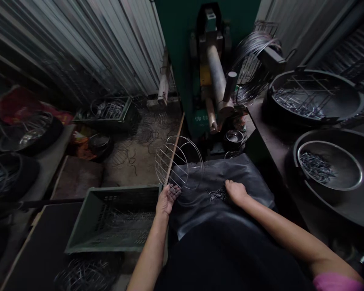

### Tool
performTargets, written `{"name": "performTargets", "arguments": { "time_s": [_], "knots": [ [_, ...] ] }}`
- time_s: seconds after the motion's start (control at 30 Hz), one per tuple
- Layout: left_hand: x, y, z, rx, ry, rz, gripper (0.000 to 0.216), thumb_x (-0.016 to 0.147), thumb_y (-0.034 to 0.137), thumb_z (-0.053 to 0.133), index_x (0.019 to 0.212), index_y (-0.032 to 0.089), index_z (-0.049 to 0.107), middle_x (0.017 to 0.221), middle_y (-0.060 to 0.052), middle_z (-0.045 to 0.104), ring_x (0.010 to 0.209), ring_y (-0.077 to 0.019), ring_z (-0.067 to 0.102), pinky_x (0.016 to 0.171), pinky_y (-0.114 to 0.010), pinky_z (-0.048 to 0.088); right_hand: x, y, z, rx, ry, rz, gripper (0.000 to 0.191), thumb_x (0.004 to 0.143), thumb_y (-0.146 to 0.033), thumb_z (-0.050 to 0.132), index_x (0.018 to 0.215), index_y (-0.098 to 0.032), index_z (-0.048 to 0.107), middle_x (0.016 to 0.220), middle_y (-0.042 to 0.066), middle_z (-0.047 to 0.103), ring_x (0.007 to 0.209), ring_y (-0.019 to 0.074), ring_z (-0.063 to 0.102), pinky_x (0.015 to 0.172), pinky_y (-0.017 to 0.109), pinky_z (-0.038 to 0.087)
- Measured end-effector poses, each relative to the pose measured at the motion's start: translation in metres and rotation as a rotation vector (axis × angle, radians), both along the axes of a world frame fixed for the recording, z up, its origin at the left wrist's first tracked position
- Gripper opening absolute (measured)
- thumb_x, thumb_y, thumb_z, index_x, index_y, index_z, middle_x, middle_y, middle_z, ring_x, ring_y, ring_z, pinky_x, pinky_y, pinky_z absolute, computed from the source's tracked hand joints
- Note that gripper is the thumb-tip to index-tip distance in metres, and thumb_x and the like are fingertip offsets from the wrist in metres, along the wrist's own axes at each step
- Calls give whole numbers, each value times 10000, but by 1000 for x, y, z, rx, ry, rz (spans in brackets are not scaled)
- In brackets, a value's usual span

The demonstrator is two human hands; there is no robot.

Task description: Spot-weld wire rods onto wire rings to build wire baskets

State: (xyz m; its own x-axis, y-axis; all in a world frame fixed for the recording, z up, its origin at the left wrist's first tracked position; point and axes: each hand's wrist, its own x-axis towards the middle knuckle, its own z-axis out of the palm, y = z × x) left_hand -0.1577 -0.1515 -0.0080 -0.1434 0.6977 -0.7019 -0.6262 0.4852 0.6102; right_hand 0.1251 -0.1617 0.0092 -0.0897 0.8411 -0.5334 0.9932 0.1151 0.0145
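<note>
My left hand [169, 197] is closed around the lower edge of a round wire rack [172, 166]. The rack stands tilted up, with parallel bars across a ring and a second wire ring behind it. A dark leather-like apron [197, 210] covers my lap, and a small heap of short bent wire pieces [217, 195] lies on it. My right hand [237, 192] rests just right of that heap with its fingers pinched together. Whatever is between those fingertips is too small or hidden to make out.
Ahead is a green machine [182, 48] with thick metal arms [216, 76]. A green plastic crate [87, 220] with wire parts sits at left. Large black pans [330, 202] holding wire pieces stand at right, near a wire coil [255, 48]. A thin wooden stick [176, 141] rises behind the rack.
</note>
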Motion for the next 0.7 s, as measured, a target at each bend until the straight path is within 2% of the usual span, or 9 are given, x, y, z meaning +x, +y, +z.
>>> {"name": "performTargets", "arguments": {
  "time_s": [0.33, 0.53, 0.7],
  "knots": [
    [1, 0, -3, 4, 2, -14, 126, 744, 237, 566, 804, 129, 543, 703, -69, 653, 655, -166, 646, 717, -340, 534, -8, -1, -3, -10, -13, -18, 365, 830, 17, 274, 1049, -29, 562, 1036, 235, 579, 893, 251, 635, 686, 343, 512],
    [2, 0, -2, 11, -3, -2, 106, 743, 210, 554, 809, 128, 544, 697, -69, 656, 662, -166, 647, 725, -346, 535, -8, 7, -7, -29, 13, -98, 353, 821, 25, 298, 1050, -1, 565, 1038, 255, 585, 916, 259, 628, 710, 330, 495],
    [1, 0, -2, 6, 2, -6, 105, 751, 216, 541, 811, 129, 545, 704, -73, 659, 670, -168, 651, 729, -346, 535, 11, 16, -8, -67, 109, -133, 282, 819, -37, 400, 1041, -55, 572, 1011, 186, 634, 963, 232, 612, 753, 260, 450]
  ]
}}
